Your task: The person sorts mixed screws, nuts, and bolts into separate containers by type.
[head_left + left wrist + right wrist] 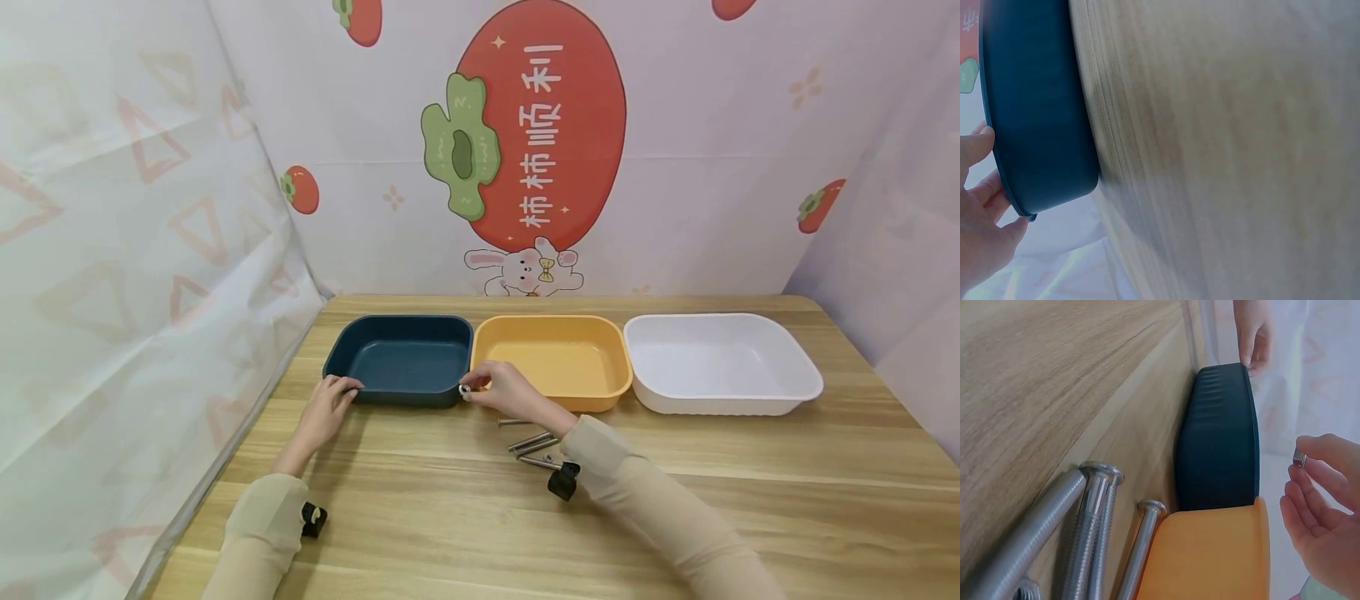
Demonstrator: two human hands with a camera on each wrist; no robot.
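My right hand (pixel 504 392) pinches a small silver nut (pixel 1299 458) between thumb and forefinger. It hovers over the front edges of the dark blue tray and the yellow tray, where the two meet. At the front left corner of the dark blue tray (pixel 408 398), my left hand (pixel 327 408) grips the rim; the left wrist view shows fingers and thumb around that rim (pixel 999 164). Several long metal bolts (pixel 534 442) lie on the table below my right wrist. Beside them sits another small nut (pixel 1027 589), partly cut off in the right wrist view.
The yellow tray (pixel 551 402) stands against the dark blue one, and a white tray (pixel 723 405) is at its right. All three line up near the back of the wooden table (pixel 420 500). A printed cloth (pixel 367 242) hangs behind.
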